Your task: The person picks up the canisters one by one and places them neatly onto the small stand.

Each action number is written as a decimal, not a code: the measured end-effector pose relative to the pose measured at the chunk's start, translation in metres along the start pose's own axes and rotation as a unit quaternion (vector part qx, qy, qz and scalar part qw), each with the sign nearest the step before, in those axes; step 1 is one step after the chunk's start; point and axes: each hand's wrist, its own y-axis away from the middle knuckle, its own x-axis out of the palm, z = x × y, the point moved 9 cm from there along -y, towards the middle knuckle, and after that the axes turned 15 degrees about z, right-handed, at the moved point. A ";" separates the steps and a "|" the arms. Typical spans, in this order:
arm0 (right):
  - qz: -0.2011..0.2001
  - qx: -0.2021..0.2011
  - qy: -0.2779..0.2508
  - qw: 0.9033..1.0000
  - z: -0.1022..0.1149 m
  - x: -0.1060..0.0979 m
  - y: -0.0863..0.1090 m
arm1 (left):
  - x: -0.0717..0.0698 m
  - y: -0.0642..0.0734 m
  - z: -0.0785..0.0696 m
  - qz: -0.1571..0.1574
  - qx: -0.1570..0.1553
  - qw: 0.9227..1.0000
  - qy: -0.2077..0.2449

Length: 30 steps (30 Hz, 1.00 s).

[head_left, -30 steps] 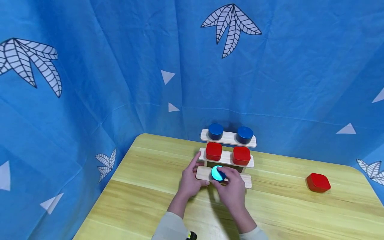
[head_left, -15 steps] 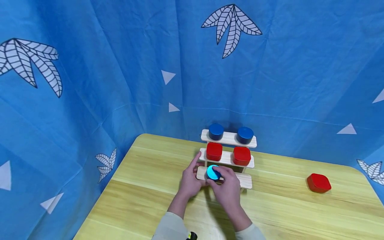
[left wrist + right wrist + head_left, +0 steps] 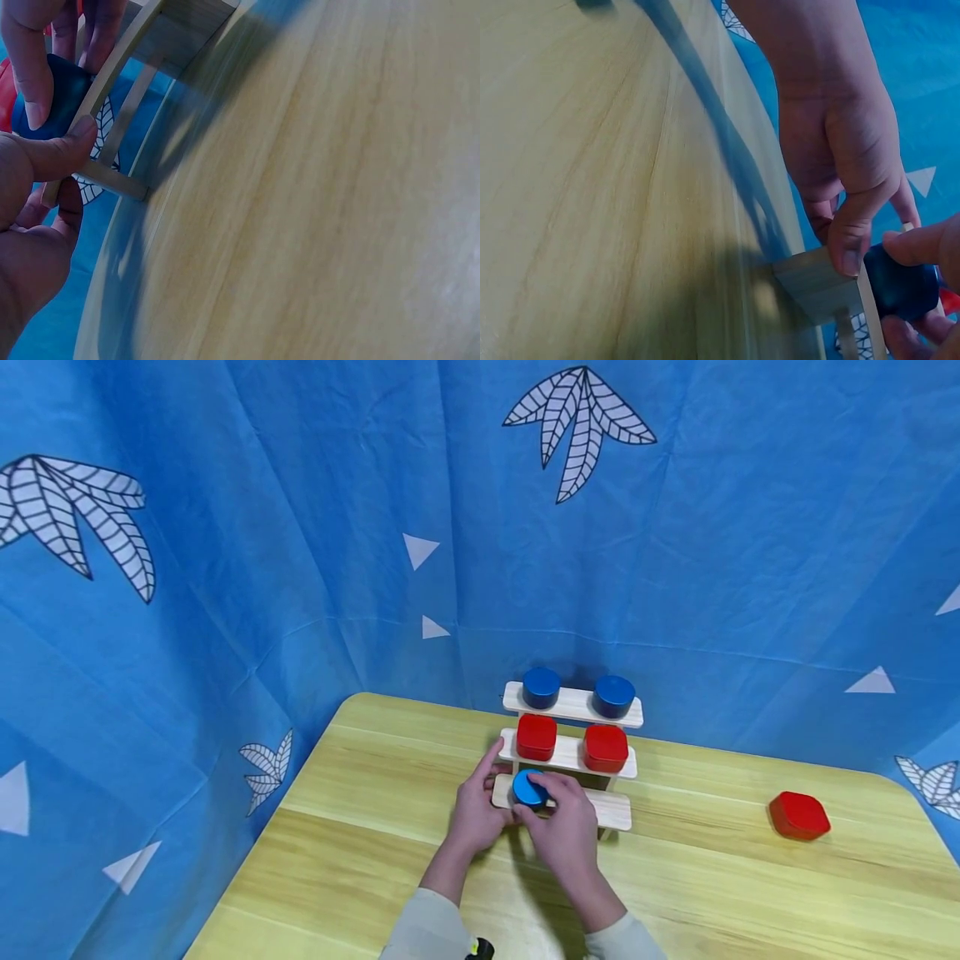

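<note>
My right hand (image 3: 564,827) pinches a round blue tin (image 3: 528,788) between thumb and fingers. The tin sits on the left part of the lowest shelf of a three-tier wooden rack (image 3: 609,808). With thumb and fingers, my left hand (image 3: 476,814) grips the left end of that same shelf; the left wrist view shows the thumb (image 3: 71,146) on the plank's edge. Two red squarish tins, a left one (image 3: 536,737) and a right one (image 3: 606,748), stand on the middle tier. The top tier carries two more blue tins, one left (image 3: 541,687) and one right (image 3: 613,696).
Another red tin (image 3: 799,816) lies apart on the right side of the wooden table (image 3: 697,877). A blue curtain (image 3: 525,577) hangs close behind the rack and along the left. A small black object (image 3: 483,949) shows at the bottom edge.
My right hand has slid the blue tin leftward along the lowest shelf, toward my left hand. The bright glare on its lid has gone. The left hand keeps its place.
</note>
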 end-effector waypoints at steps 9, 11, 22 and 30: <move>-0.001 -0.004 0.014 1.000 0.001 0.000 0.000 | 0.001 0.000 0.001 0.000 -0.004 1.000 0.003; -0.002 -0.005 0.015 1.000 0.001 0.000 0.000 | 0.001 0.000 0.000 0.001 0.001 1.000 0.005; -0.008 -0.008 -0.019 1.000 -0.005 -0.003 0.004 | 0.001 0.000 -0.001 0.005 0.009 1.000 0.007; -0.027 -0.013 -0.032 0.999 -0.008 -0.011 0.007 | 0.001 0.000 -0.002 0.000 -0.001 1.000 0.001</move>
